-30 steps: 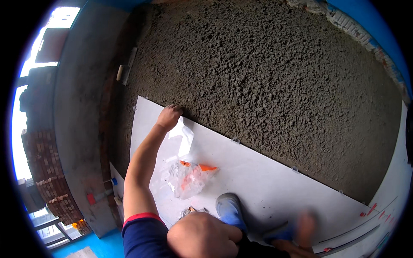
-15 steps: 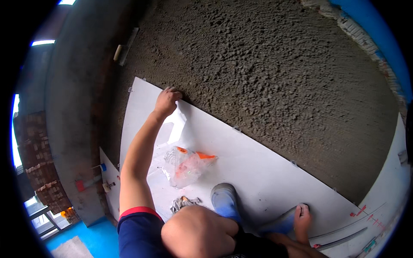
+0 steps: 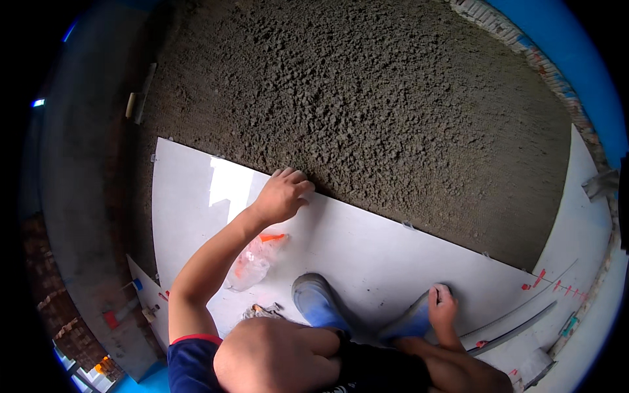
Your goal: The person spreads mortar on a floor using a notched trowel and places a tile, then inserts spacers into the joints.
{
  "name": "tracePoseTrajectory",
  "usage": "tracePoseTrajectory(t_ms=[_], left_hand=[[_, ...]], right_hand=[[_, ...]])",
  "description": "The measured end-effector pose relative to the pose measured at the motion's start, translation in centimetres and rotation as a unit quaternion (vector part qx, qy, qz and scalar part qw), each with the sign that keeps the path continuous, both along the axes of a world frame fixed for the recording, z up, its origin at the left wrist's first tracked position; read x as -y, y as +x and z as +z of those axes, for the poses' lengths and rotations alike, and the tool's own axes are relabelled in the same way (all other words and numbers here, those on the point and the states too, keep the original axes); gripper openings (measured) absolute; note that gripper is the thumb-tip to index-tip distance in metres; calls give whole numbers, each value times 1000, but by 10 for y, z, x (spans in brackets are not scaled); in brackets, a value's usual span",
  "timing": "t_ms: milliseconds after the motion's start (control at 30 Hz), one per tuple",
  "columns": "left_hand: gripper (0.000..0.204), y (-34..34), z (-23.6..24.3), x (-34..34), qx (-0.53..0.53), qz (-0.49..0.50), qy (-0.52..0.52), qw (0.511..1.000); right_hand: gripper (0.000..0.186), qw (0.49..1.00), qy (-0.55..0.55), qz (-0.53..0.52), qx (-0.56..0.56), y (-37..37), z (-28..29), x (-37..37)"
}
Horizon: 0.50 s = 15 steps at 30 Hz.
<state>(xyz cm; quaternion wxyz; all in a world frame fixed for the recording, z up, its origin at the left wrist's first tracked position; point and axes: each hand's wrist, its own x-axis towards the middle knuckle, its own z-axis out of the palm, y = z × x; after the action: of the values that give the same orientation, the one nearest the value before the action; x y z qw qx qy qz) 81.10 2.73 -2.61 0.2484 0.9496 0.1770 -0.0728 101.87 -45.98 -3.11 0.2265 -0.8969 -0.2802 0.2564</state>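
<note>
My left hand (image 3: 285, 195) is at the edge of a large pale floor tile (image 3: 367, 249), fingers curled down over the rim where it meets rough grey mortar (image 3: 367, 98). Whatever its fingertips grip is hidden. Small clear clips sit along that edge: one clip (image 3: 219, 157) left of the hand, another clip (image 3: 407, 226) to its right. Low on the right, my right hand (image 3: 443, 304) is closed beside my boot, its fingertips pressed together; I cannot make out what they hold. A clear plastic bag (image 3: 249, 267) with orange print lies on the tile, partly behind my left forearm.
A flat trowel (image 3: 147, 93) rests on the mortar at the far left, by a grey column (image 3: 85, 164). My blue-grey boots (image 3: 318, 298) stand on the tile. Crumpled cloth (image 3: 262, 311) lies by my knee. Long dark strips (image 3: 517, 327) and a grey metal tool (image 3: 599, 185) are at right.
My left hand has moved right along the tile edge, and a clip now shows where it was. The view has shifted. My right hand stays closed near the boot.
</note>
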Motion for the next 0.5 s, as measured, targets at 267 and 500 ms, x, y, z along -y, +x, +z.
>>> tracePoseTrajectory(t_ms=[267, 500], left_hand=[[21, 5, -28, 10, 131, -1, 70, 989], [18, -1, -20, 9, 139, 118, 54, 982]], right_hand=[[13, 1000, 24, 4, -14, 2, 0, -3], [12, 998, 48, 9, -25, 7, 1, -5]])
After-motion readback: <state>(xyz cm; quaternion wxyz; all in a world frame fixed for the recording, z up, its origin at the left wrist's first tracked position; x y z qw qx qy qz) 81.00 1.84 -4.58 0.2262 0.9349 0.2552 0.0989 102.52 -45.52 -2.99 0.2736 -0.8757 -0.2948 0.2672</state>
